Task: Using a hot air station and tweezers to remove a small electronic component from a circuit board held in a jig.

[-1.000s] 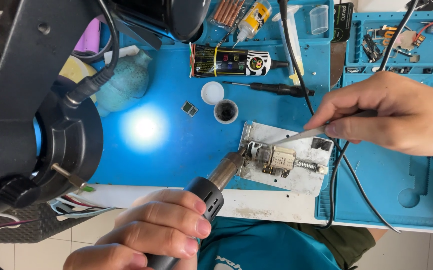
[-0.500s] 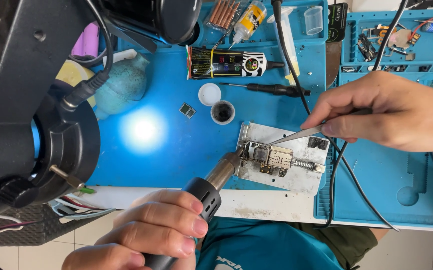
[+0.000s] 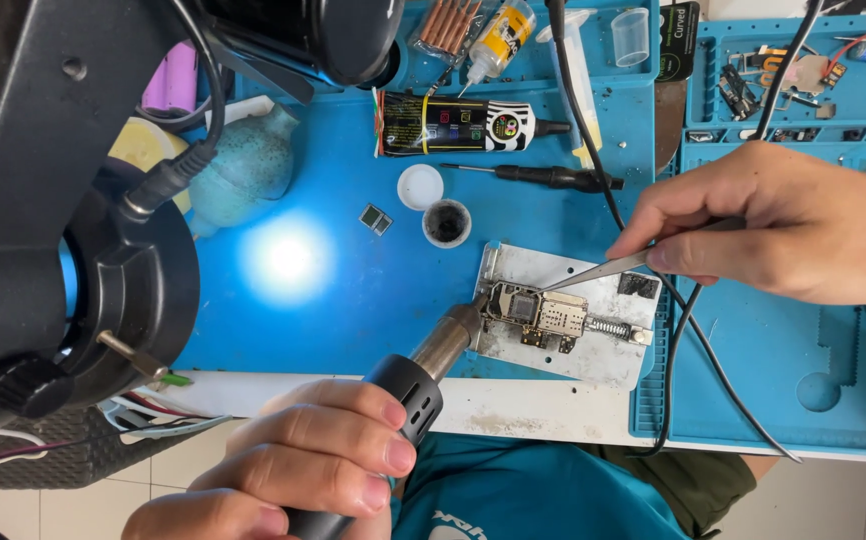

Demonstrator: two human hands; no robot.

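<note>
We are gripping black-handled hot-air gun in left hand, metal nozzle touching small gold circuit board on grey metal holder plate, centre of blue mat. Right hand pinching silver tweezers, tips meeting board.

The scene is evenly and brightly lit. A hard white glare spot is thrown onto the blue mat, well left of the nozzle held in the left hand. The black microscope at far left is seen dark and soft, out of focus. The board at the tweezers held in the right hand is rendered sharp. Only soft, short shadows are cast.
</note>
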